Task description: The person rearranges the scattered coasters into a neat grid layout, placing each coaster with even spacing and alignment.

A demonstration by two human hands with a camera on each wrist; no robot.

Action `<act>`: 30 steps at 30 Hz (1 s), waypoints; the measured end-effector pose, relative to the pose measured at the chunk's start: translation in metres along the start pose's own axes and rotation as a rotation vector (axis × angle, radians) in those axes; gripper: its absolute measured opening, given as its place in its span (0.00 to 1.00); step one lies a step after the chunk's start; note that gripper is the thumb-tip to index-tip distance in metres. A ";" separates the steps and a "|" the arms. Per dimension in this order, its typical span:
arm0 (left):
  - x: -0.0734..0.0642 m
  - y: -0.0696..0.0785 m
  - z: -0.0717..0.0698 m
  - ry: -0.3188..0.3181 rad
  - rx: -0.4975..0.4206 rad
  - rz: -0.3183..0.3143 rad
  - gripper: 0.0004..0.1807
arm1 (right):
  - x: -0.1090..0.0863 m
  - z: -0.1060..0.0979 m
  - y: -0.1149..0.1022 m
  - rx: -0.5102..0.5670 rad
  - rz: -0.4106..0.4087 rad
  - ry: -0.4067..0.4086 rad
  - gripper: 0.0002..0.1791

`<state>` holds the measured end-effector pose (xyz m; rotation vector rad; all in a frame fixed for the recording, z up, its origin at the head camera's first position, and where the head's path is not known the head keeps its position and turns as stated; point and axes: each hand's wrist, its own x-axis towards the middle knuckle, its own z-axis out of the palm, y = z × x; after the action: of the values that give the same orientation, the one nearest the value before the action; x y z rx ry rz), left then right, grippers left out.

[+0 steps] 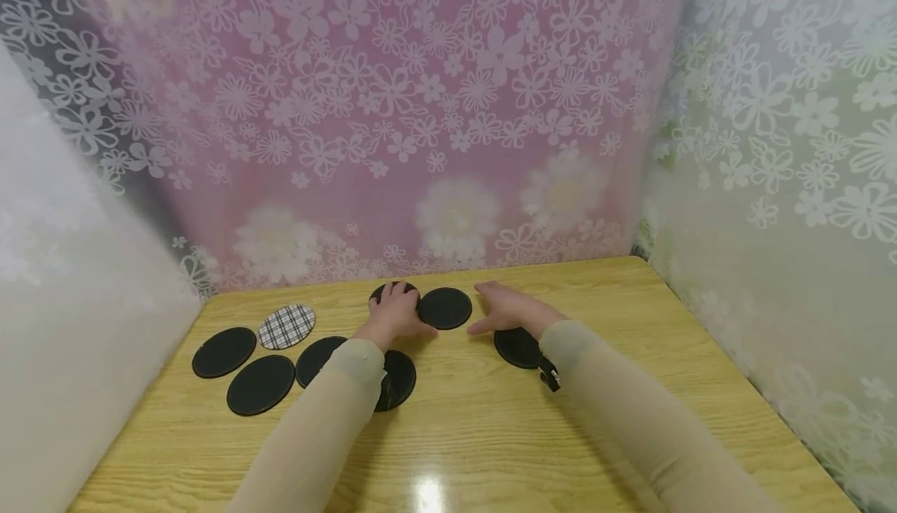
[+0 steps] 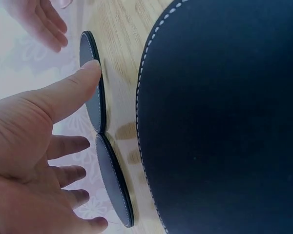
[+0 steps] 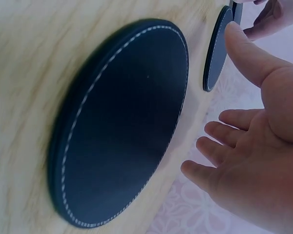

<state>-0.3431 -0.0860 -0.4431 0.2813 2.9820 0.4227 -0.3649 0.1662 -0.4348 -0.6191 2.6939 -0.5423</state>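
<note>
My left hand (image 1: 398, 315) is spread over a round black coaster (image 1: 378, 293) at the table's back, partly covering it; whether the fingers touch it I cannot tell. Just right of that hand lies a second black coaster (image 1: 444, 308), near my thumb. My right hand (image 1: 515, 309) hovers to the right of it with fingers extended and holds nothing. Beneath the right wrist lies another black coaster (image 1: 517, 348), its white edge stitching visible in the right wrist view (image 3: 127, 126). One more coaster (image 1: 398, 381), also white-stitched in the left wrist view, sits under my left wrist.
On the left of the wooden table (image 1: 490, 435) lie several more coasters: one checked white and black (image 1: 287, 326), the others black (image 1: 224, 352), (image 1: 261, 384), (image 1: 317, 359). A flowered pink curtain (image 1: 392, 108) hangs behind the back edge, with pale curtains at both sides.
</note>
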 end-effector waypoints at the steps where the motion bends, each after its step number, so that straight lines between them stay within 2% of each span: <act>1: 0.001 0.000 0.001 -0.003 0.000 -0.002 0.50 | 0.001 0.001 -0.001 -0.003 0.007 -0.002 0.57; 7: 0.004 0.000 0.003 -0.029 -0.018 -0.011 0.48 | 0.008 0.007 -0.006 -0.048 0.038 -0.008 0.56; 15: 0.005 0.001 0.004 -0.027 -0.025 -0.013 0.46 | 0.012 0.011 -0.013 -0.086 0.023 -0.010 0.48; 18: 0.018 -0.007 0.013 -0.025 -0.025 -0.018 0.47 | 0.014 0.013 -0.015 -0.086 0.024 0.002 0.47; 22: 0.027 -0.012 0.018 -0.025 -0.029 -0.028 0.48 | 0.019 0.016 -0.016 -0.094 0.039 0.015 0.47; 25: 0.024 -0.009 0.015 -0.020 -0.033 -0.027 0.48 | 0.022 0.018 -0.017 -0.089 0.046 0.030 0.47; 30: 0.030 -0.013 0.019 -0.022 -0.033 -0.019 0.49 | 0.025 0.017 -0.019 -0.067 0.055 0.056 0.43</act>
<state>-0.3723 -0.0871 -0.4674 0.2518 2.9508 0.4635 -0.3726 0.1336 -0.4472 -0.5534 2.7823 -0.4632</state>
